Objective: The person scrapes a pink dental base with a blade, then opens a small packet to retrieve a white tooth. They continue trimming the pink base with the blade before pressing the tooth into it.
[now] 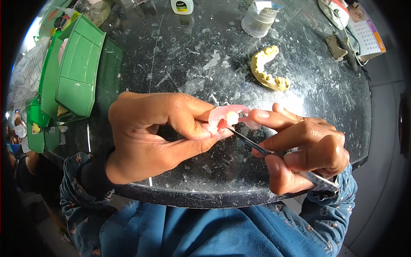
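My left hand (158, 130) pinches the left end of a pink denture base (227, 111) between thumb and fingers, over the front part of the dark table. A pale tooth (232, 118) sits on the base, with a bit of metal beside it. In my right hand (304, 150) is a slim metal tool (248, 141), its thin tip touching the pink piece just below the tooth. The right index fingertip rests at the right end of the base. A yellowish horseshoe-shaped dental cast (261, 68) lies on the table beyond my right hand.
Green plastic bins (79, 66) stand at the left. Toward the back are a clear plastic jar (259, 21) and a white bottle with a green label (182, 6). At the back right are a calendar (366, 36) and a dark-handled tool (347, 51). The speckled table (192, 188) has a curved front edge.
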### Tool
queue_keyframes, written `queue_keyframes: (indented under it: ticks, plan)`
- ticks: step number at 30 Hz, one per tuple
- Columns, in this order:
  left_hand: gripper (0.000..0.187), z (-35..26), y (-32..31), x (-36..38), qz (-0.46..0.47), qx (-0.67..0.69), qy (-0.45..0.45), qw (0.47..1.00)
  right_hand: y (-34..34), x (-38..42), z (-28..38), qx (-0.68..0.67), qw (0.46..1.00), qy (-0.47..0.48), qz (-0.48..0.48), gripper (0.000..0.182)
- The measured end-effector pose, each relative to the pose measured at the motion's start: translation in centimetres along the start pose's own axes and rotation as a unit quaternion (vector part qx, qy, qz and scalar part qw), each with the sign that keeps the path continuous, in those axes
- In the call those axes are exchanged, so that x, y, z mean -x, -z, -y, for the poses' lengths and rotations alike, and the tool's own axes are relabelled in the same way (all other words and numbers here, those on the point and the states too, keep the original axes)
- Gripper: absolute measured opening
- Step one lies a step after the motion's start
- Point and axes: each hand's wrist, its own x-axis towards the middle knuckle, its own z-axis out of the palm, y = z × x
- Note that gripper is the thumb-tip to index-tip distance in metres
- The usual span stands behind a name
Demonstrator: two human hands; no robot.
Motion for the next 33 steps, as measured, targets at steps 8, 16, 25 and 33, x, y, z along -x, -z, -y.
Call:
queue_keyframes:
  ticks: [8,16,25,33]
  plan:
    - [0.029,0.2,-0.1,-0.2,-0.002,-0.01,-0.034,0.999,-0.2,0.2,0.6,-0.028,0.994,-0.099,-0.026,0.031]
    - [0.028,0.2,0.0,-0.3,0.006,-0.003,-0.046,0.999,-0.1,0.1,1.4,-0.223,0.945,-0.231,-0.055,0.028]
    - [0.029,-0.5,-0.9,0.2,-0.058,0.075,0.049,0.994,0.8,0.0,-0.2,-0.024,0.998,-0.001,0.058,0.023]
    - [0.019,-1.4,-1.2,0.1,-0.033,0.087,0.122,0.988,0.8,-0.4,-0.5,0.146,0.984,0.071,0.073,0.03]
